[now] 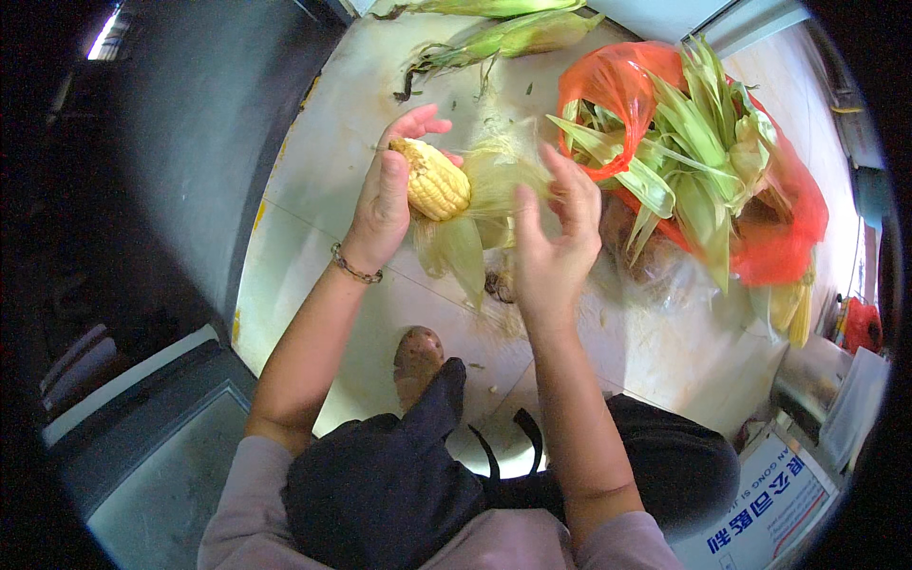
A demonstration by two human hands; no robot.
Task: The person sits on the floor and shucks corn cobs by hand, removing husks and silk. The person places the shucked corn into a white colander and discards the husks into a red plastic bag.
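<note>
A yellow ear of corn point(439, 186) is in my left hand point(382, 204), tip toward the upper left, with its kernels bare. Pale green husk point(454, 255) hangs from its lower end, and a thin, blurred husk leaf point(508, 180) stretches out to the right. My right hand point(559, 242) is beside that leaf, thumb and fingers apart and slightly smeared by motion. I see no firm grip in it. Dark silk point(499, 285) shows on the floor below, between my hands.
Unhusked ears of corn point(518, 38) lie on the floor at the far side. A red plastic bag point(798, 204) heaped with green husks point(703, 142) is at the right, with bare ears point(801, 309) by it. A printed carton point(774, 503) stands at the lower right.
</note>
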